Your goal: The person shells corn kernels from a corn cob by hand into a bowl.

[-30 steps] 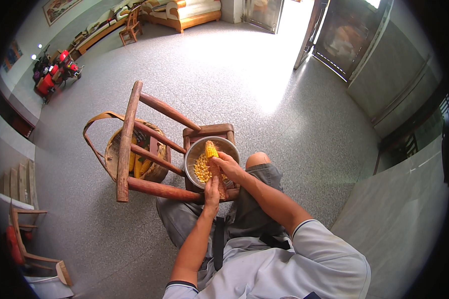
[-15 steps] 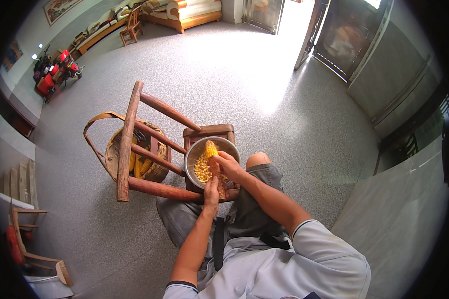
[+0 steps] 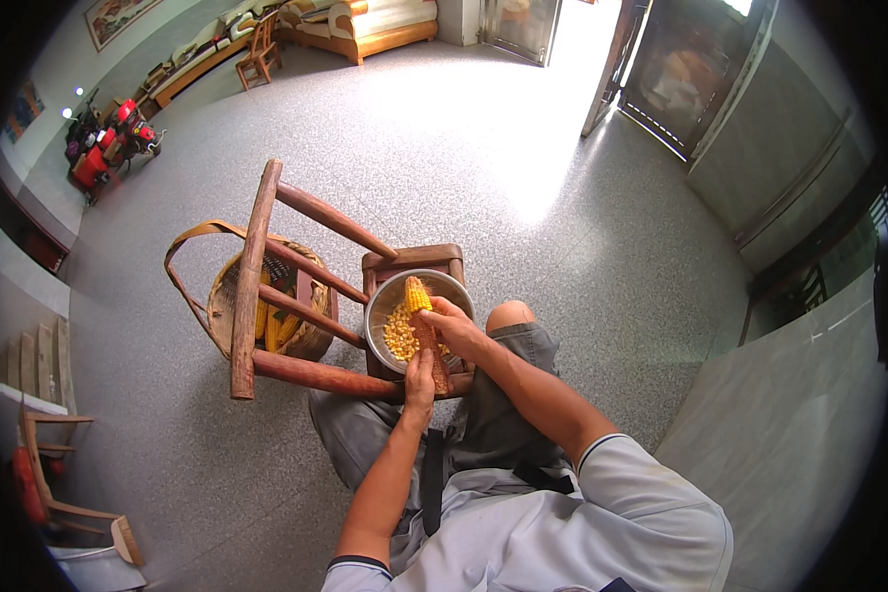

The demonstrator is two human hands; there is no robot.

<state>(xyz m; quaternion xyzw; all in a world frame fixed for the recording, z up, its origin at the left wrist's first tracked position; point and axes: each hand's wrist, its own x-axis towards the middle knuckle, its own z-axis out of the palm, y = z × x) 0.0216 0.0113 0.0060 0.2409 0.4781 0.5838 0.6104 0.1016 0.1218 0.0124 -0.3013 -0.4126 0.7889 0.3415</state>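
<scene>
An ear of corn (image 3: 418, 298) is held over a round metal bowl (image 3: 374, 347) full of light from the doorway side. Yellow kernels cover its far part, while the near stretch is bare reddish cob; whether that is one cob or two pressed together, I cannot tell. My right hand (image 3: 455, 329) is closed round the middle, its thumb at the edge of the kernels. Lower down, my left hand (image 3: 420, 379) grips the reddish cob from the left. Loose yellow kernels (image 3: 399, 336) lie in the bowl, partly hidden by my hands.
The bowl rests on the seat of a wooden chair (image 3: 411, 255), whose back leans out leftward. Behind its bars stands a handled woven basket (image 3: 224, 308) holding several yellow ears. A red scooter (image 3: 94, 168) is by the left wall; a sofa (image 3: 393, 35) and open doors lie farther off.
My hands and the ear have shifted only very slightly over the bowl. Both grips stay the same.
</scene>
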